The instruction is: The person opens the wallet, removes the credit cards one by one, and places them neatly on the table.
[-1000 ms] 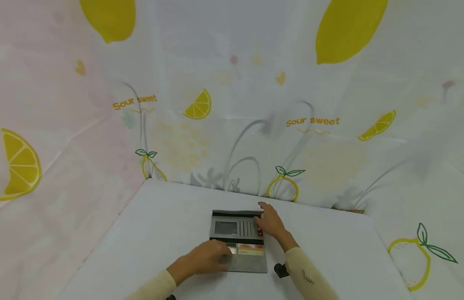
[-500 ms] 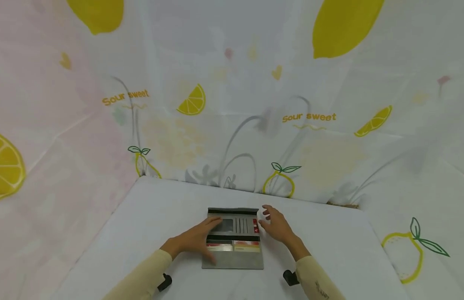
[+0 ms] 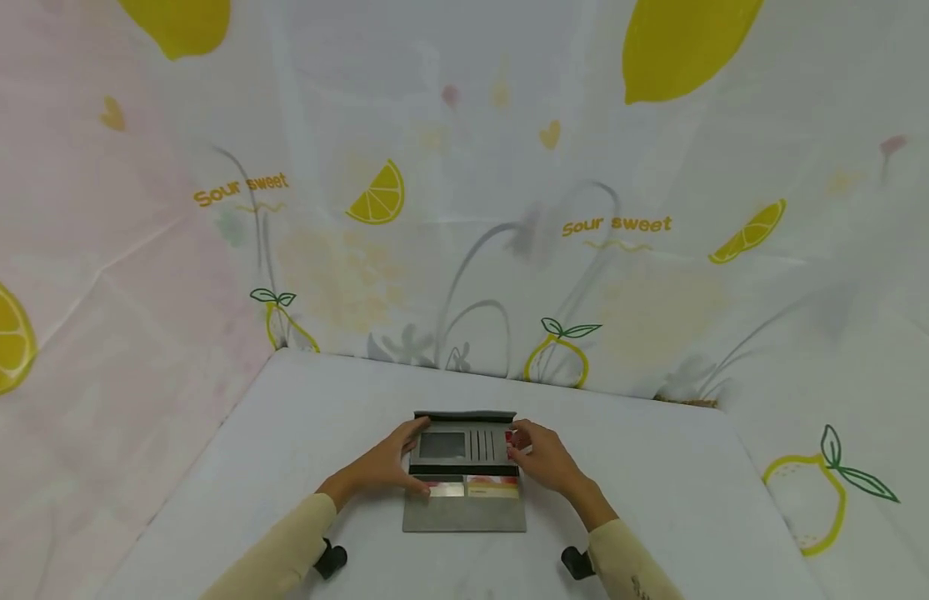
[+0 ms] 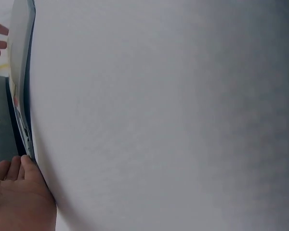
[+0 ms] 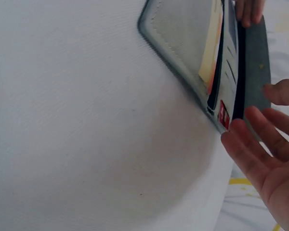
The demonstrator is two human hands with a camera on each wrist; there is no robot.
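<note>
A grey wallet [image 3: 464, 517] lies unfolded on the white table, with a dark clear window, a row of slits and black inner folds. Two printed cards [image 3: 492, 487] show in its lower pocket, and red card edges [image 5: 223, 114] show at its right side. My left hand [image 3: 382, 461] rests at the wallet's left edge, thumb and fingers spread along it. At the right edge is my right hand [image 3: 550, 458], its fingertips right at the red card edges. In the right wrist view its fingers are extended, with the thumb apart from them.
The white table [image 3: 314, 408] extends around the wallet on all sides. Behind it hangs a cloth [image 3: 464, 208] printed with lemons and lettering. Black wrist-camera mounts [image 3: 331, 560] sit beside both sleeves.
My left hand has moved from the wallet's lower front to its left edge, uncovering the window and cards. My right hand drew slightly away, then came back to the red card edges.
</note>
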